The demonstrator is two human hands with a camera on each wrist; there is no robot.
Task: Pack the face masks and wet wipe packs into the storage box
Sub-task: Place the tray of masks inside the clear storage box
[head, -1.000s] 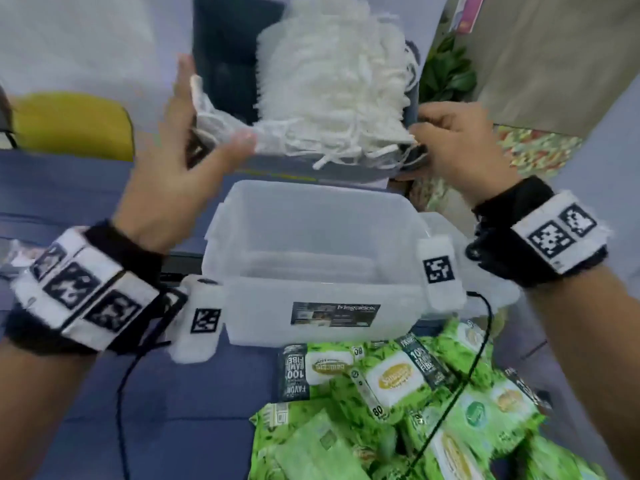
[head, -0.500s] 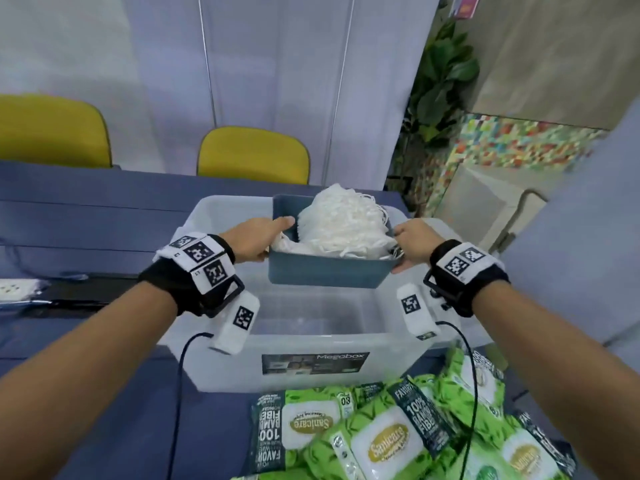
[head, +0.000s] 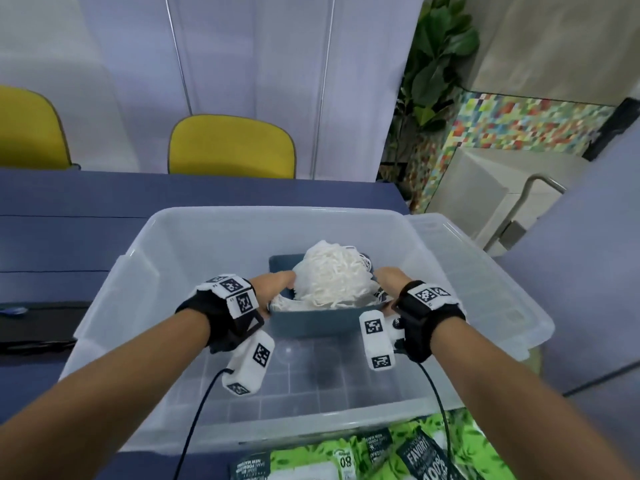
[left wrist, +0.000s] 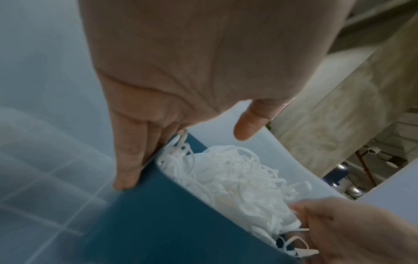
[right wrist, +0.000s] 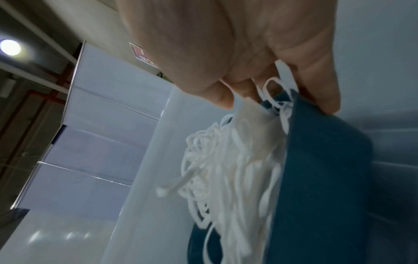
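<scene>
A clear plastic storage box (head: pixel 145 271) sits open on a dark blue worktop (head: pixel 86 216). Inside the storage box, towards its far wall, a person holds a small dark teal tray (head: pixel 311 320) heaped with white face masks (head: pixel 332 275), their ear loops tangled on top.

The left hand (head: pixel 273 284) holds the tray's left end. In the left wrist view its fingers (left wrist: pixel 128 160) lie straight down the outside of the tray wall, while the thumb (left wrist: pixel 251 123) stands clear above the masks; this hand steadies the tray rather than wrapping round it.

The right hand (head: pixel 389 277) grips the tray's right end. In the right wrist view its fingers (right wrist: pixel 321 85) curl over the tray rim, pinching it along with a few mask loops.

Whether the tray rests on the storage box floor cannot be told.

Green wet wipe packs (head: pixel 377 455) lie on the worktop just in front of the storage box's near wall. Two yellow chairs (head: pixel 232 147) stand beyond the worktop, behind the storage box, and a leafy plant (head: pixel 440 64) stands behind it to the right.
</scene>
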